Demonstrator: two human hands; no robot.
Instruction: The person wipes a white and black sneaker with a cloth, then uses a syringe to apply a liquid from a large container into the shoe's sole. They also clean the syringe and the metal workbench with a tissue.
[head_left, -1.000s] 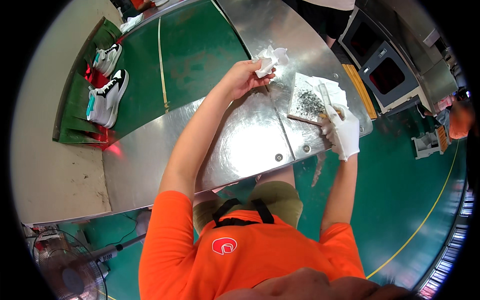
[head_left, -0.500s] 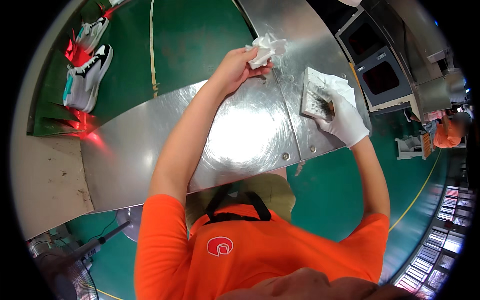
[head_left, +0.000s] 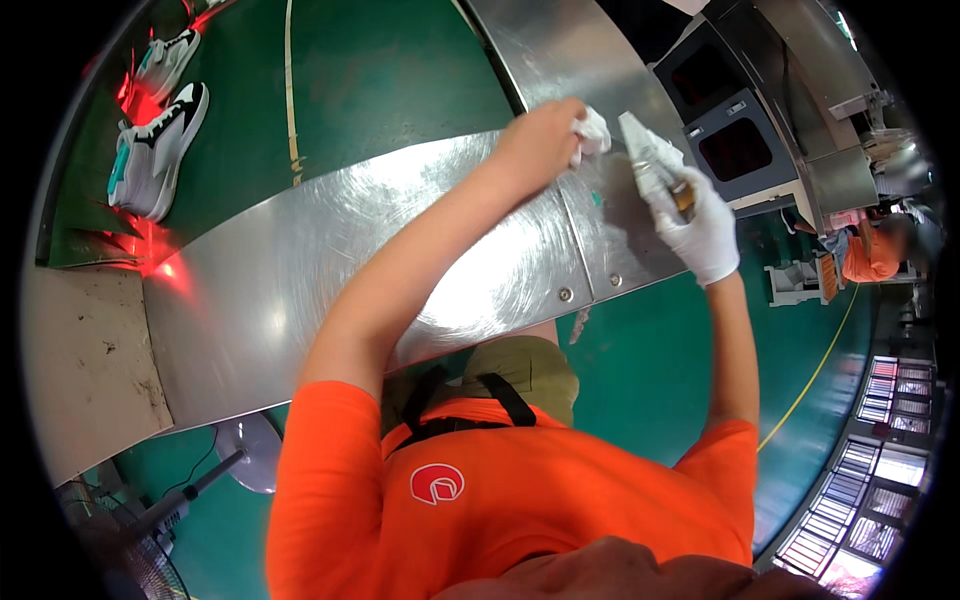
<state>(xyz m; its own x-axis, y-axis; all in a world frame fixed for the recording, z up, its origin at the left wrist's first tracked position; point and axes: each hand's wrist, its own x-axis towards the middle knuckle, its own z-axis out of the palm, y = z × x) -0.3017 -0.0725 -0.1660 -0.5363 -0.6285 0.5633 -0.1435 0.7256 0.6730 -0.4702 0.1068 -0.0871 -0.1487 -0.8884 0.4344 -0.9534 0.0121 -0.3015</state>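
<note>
Left hand [head_left: 540,140]: bare, clenched on a white rag [head_left: 592,130], pressed to the steel tabletop [head_left: 330,260].
Right hand [head_left: 700,225]: gloved, grasping a flat plate [head_left: 645,160], long axis running away from the body, tilted.
Rag lies just left of the plate, nearly touching.

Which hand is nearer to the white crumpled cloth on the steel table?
The left. The left hand grips the white cloth in its fingers. The gloved right hand is apart from it, further right, holding a flat grey piece.
</note>
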